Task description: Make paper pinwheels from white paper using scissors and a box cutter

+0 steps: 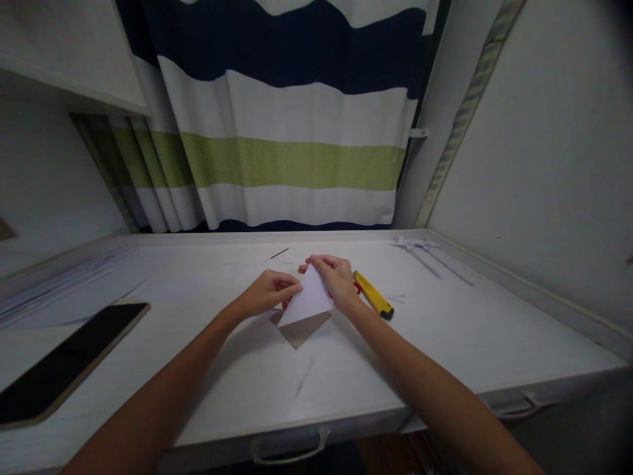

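Note:
Between my two hands, a folded piece of white paper (307,298) is held up slightly above the table, its upper corner pointing away from me. My left hand (270,291) pinches its left edge between thumb and fingers. At the top corner, my right hand (336,274) has thumb and fingers closed on the paper. Under the paper lies a greyish-brown flat piece (297,334), with one corner showing towards me. A yellow utility knife (373,295) with a black end lies just right of my right hand, and something small and red is partly hidden beside it.
A dark phone-like slab (74,363) lies at the left, with stacked paper sheets (59,287) behind it. White paper shapes on thin sticks (420,251) lie at the back right. A thin dark stick (279,253) is near the back edge. A striped curtain (297,158) hangs behind the white table (237,396).

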A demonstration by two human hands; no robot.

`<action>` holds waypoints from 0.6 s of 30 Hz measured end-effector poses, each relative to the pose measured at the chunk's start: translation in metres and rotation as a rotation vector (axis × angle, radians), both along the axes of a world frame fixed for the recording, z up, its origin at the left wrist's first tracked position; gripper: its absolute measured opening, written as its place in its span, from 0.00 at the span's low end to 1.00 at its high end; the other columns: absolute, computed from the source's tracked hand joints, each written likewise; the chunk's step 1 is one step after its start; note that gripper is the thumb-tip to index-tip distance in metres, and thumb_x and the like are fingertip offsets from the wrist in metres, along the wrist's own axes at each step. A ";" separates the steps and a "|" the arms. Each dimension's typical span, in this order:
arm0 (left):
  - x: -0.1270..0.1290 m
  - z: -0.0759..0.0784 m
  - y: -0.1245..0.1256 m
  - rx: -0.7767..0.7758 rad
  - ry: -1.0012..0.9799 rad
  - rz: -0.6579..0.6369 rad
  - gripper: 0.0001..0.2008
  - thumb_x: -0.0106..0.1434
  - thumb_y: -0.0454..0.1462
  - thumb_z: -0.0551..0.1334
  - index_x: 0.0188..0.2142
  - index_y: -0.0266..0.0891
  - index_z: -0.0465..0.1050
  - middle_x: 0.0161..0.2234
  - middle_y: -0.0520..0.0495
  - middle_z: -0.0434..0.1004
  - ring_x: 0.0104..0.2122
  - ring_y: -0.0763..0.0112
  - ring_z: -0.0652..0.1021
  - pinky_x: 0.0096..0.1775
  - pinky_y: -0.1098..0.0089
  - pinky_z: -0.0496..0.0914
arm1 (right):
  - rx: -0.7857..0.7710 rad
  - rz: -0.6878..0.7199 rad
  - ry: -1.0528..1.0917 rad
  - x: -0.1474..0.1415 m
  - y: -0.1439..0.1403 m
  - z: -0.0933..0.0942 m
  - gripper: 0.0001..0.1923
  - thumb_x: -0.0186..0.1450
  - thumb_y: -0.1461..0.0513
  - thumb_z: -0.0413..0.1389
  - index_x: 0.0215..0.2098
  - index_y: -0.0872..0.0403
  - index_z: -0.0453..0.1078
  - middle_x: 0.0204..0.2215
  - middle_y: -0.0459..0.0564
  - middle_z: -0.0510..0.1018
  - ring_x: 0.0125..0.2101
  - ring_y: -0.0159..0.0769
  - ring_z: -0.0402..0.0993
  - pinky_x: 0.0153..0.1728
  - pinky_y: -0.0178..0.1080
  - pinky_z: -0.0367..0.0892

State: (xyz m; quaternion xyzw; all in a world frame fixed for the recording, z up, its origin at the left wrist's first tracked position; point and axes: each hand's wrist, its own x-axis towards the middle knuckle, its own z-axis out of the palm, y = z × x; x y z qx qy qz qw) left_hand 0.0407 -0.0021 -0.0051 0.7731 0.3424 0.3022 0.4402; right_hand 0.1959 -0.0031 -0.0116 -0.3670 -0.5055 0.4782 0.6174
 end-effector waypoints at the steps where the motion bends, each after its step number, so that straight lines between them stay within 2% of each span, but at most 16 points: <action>1: 0.002 0.000 -0.002 0.025 0.002 0.010 0.12 0.52 0.41 0.59 0.21 0.33 0.69 0.16 0.53 0.66 0.16 0.79 0.66 0.18 0.78 0.60 | 0.008 0.012 -0.002 0.000 0.000 0.001 0.13 0.51 0.56 0.55 0.27 0.60 0.70 0.23 0.53 0.76 0.22 0.33 0.71 0.23 0.34 0.65; 5: 0.004 0.001 -0.003 0.063 -0.061 0.117 0.11 0.52 0.40 0.58 0.22 0.32 0.70 0.17 0.52 0.66 0.17 0.79 0.66 0.19 0.78 0.61 | -0.021 0.107 -0.045 0.005 0.003 0.000 0.17 0.50 0.55 0.56 0.33 0.60 0.70 0.23 0.52 0.76 0.22 0.32 0.71 0.22 0.33 0.65; 9: 0.001 0.003 0.000 0.073 -0.126 0.237 0.11 0.51 0.40 0.59 0.24 0.32 0.71 0.18 0.52 0.69 0.16 0.78 0.67 0.18 0.77 0.62 | -0.062 0.295 -0.173 0.009 0.009 -0.008 0.17 0.50 0.56 0.57 0.33 0.61 0.70 0.23 0.50 0.75 0.20 0.29 0.69 0.20 0.31 0.64; 13: 0.000 -0.001 0.004 0.066 -0.163 0.280 0.11 0.50 0.40 0.60 0.26 0.32 0.72 0.15 0.53 0.68 0.13 0.79 0.66 0.15 0.77 0.60 | 0.011 0.389 -0.245 0.012 0.012 -0.011 0.17 0.52 0.57 0.54 0.36 0.60 0.69 0.20 0.46 0.73 0.17 0.27 0.67 0.15 0.28 0.60; 18: 0.001 -0.006 0.008 0.020 -0.261 0.309 0.11 0.49 0.39 0.61 0.30 0.32 0.71 0.22 0.50 0.73 0.19 0.76 0.71 0.21 0.77 0.64 | 0.088 0.562 -0.254 0.016 0.009 -0.006 0.20 0.54 0.60 0.52 0.45 0.59 0.65 0.16 0.42 0.69 0.13 0.24 0.63 0.14 0.27 0.57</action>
